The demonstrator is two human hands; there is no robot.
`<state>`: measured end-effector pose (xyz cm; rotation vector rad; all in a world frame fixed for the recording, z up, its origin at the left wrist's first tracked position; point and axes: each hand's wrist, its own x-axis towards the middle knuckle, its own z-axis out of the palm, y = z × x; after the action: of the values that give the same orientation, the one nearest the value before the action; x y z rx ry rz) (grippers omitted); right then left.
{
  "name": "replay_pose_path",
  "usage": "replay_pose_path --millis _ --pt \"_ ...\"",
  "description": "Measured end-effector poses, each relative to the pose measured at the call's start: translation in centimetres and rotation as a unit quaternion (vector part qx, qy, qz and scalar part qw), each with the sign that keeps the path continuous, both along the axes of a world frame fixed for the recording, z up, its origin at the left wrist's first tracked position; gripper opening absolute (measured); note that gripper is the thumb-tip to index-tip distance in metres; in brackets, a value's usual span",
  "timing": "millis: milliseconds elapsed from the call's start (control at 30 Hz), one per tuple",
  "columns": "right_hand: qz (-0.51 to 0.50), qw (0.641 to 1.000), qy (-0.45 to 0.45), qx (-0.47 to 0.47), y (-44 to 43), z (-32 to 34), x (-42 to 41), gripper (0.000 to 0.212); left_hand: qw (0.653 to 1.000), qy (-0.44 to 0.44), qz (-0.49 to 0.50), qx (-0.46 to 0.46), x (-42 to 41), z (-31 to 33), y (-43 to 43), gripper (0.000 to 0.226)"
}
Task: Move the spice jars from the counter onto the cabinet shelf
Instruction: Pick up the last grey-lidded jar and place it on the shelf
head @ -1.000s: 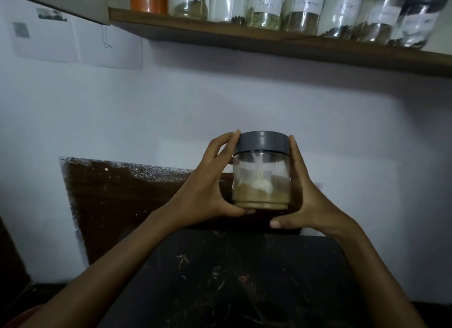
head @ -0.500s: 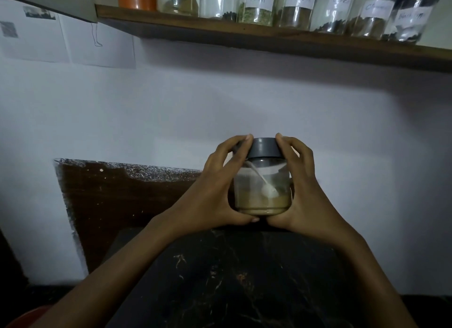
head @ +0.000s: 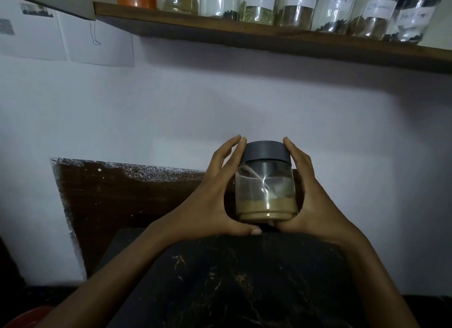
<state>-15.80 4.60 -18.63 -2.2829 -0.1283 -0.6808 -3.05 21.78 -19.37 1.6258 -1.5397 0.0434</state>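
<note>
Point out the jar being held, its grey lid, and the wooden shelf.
jar (head: 265, 193), head view, clear glass wall above the powder
grey lid (head: 265, 151), head view, its side band
wooden shelf (head: 244, 33), head view, its front edge

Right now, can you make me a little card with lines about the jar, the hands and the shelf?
Jar: spice jar, grey lid, upright, between both hands
Inside: tan powder at the bottom, white scoop
Left hand: grips its left side, thumb beneath
Right hand: grips its right side
Shelf: wooden shelf above, labelled jars in a row, Fennel jar included
Below: black marble counter
</note>
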Motion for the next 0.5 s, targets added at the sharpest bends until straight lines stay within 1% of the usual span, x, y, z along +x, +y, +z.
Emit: replay_pose_path --millis 100,200,267,367,500 --pt "-0.021 0.998 -0.001 -0.057 0.6 0.0 0.3 0.120 0.998 -0.060 0.027 0.008 -0.2 0.2 -0.2 0.132" --pt "-0.024 0.996 -0.001 -0.086 1.0 0.1 0.3 0.120 0.997 -0.069 0.030 0.000 -0.2 0.3 -0.3 0.126" --pt "-0.015 0.997 0.009 -0.074 0.7 0.2 -0.1 0.124 0.999 -0.038 0.015 -0.015 0.1 0.2 0.1 0.124" --pt "0.002 0.999 0.034 -0.029 0.0 0.6 -0.8 0.130 0.999 0.014 -0.006 -0.038 0.2 0.1 0.7 0.121" --pt "0.026 0.998 0.052 0.011 0.0 0.5 -0.8 0.121 0.999 0.026 -0.009 -0.035 -0.1 -0.1 1.0 0.120"
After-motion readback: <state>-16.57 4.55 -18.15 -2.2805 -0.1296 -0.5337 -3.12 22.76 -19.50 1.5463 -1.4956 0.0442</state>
